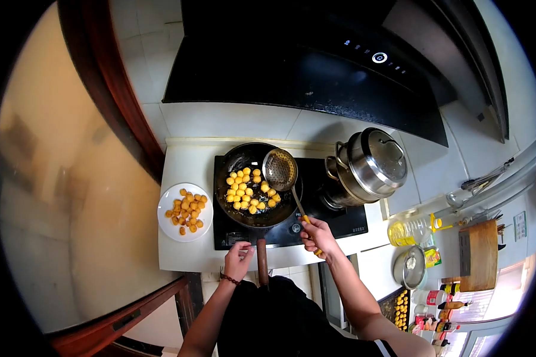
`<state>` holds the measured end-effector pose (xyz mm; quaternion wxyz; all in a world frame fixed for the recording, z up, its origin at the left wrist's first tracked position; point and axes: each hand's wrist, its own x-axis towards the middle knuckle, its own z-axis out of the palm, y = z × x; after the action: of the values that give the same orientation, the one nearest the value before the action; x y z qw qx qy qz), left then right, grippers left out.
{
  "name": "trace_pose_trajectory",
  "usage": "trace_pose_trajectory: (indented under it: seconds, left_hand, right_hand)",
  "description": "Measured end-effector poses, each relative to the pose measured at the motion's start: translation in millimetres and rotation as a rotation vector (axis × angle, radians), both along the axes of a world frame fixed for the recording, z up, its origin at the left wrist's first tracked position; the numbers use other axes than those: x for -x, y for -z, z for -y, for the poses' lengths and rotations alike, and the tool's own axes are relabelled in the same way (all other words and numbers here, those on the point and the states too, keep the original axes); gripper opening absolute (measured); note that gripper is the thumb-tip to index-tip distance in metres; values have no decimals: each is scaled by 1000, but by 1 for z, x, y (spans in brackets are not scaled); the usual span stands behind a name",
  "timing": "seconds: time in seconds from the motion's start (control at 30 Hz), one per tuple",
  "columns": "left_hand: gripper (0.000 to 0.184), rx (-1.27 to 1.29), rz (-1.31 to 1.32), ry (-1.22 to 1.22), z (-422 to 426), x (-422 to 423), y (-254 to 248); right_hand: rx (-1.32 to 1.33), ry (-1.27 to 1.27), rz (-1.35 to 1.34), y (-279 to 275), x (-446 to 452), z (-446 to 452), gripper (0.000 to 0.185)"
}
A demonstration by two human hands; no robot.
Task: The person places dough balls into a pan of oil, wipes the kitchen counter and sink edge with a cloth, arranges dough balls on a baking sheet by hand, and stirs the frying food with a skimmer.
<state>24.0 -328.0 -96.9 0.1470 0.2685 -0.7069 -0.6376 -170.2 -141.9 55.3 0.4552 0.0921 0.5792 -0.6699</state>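
My right hand [319, 237] is wrapped around the yellow handle of a metal skimmer [280, 169]. Its perforated bowl hangs over the right side of a black wok [253, 223]. Several round yellow balls [239, 190] lie in shiny oil in the wok. Just left of the wok's brown handle [262, 262] is my left hand [239, 260], its fingers loosely bent and apart with nothing visible in them. A white plate [168, 231] of browned fried balls [187, 209] stands on the counter to the left.
A lidded steel pot [372, 166] stands on the cooktop [345, 223] at right. Overhead is a black range hood [280, 71]. Further right are an oil bottle [408, 232], a metal bowl [410, 268], a dark tray [388, 306] of yellow balls and several seasoning bottles.
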Motion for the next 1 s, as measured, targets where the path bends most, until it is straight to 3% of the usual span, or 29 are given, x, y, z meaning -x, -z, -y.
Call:
trace_pose_trajectory:
  seconds: [0.2, 0.4, 0.47, 0.6, 0.9, 1.0]
  left_hand:
    - [27, -21, 35, 7, -7, -1, 0]
    - [27, 6, 45, -11, -11, 0, -1]
    - [27, 10, 54, -14, -13, 0, -5]
    - [27, 12, 75, -18, -15, 1, -8]
    - [28, 4, 78, -32, -16, -1, -15]
    - [27, -3, 70, -57, -18, -5, -8]
  right_hand:
    - [64, -43, -9, -1, 11, -7, 15]
    - [-90, -76, -126, 7, 19, -8, 9]
    - [-180, -168, -283, 19, 21, -8, 7]
    - [-175, -197, -277, 22, 25, -9, 9]
    - [-385, -227, -610, 48, 36, -4, 14]
    - [-96, -103, -104, 53, 29, -1, 14]
